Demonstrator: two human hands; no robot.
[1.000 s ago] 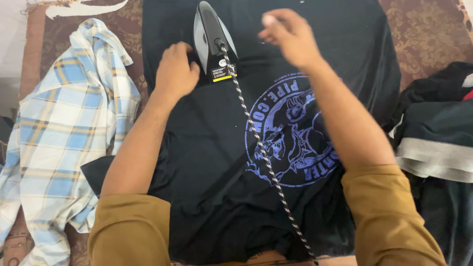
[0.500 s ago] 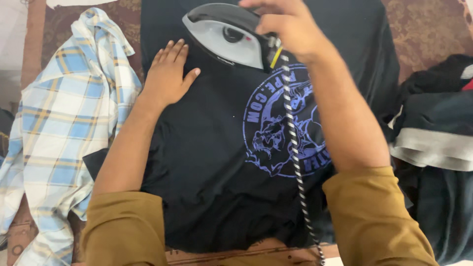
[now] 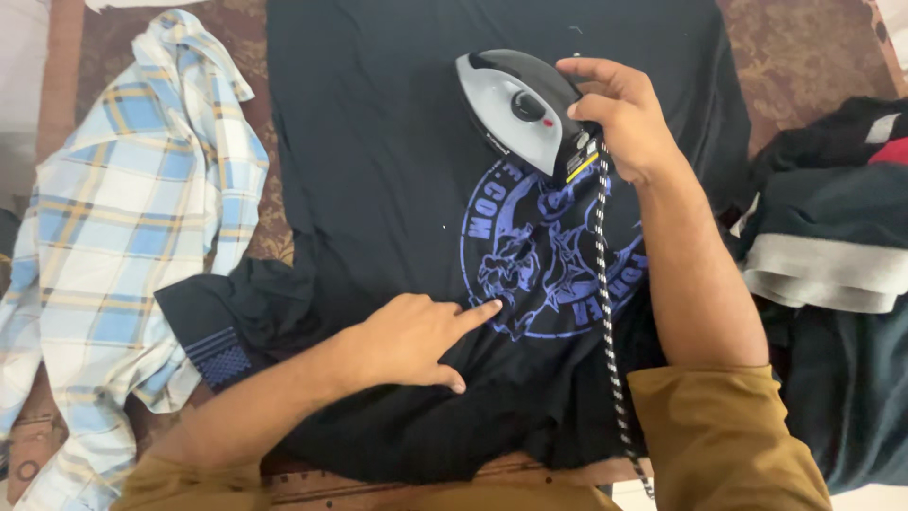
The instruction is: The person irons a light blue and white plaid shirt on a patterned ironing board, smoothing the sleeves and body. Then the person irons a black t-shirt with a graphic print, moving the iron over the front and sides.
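Lying flat: black T-shirt (image 3: 378, 170), round blue print just beyond left fingers. Right hand (image 3: 619, 118) fingers curled tight around handle of grey-black iron (image 3: 515, 109), soleplate on shirt; striped cord (image 3: 608, 322) trails from it. Left hand (image 3: 411, 341) loosely curled, forefinger extended, touching print edge.

Soft even daylight, faint shadows, black shirt (image 3: 397, 189) folds lost in darkness, sharp focus, no glare
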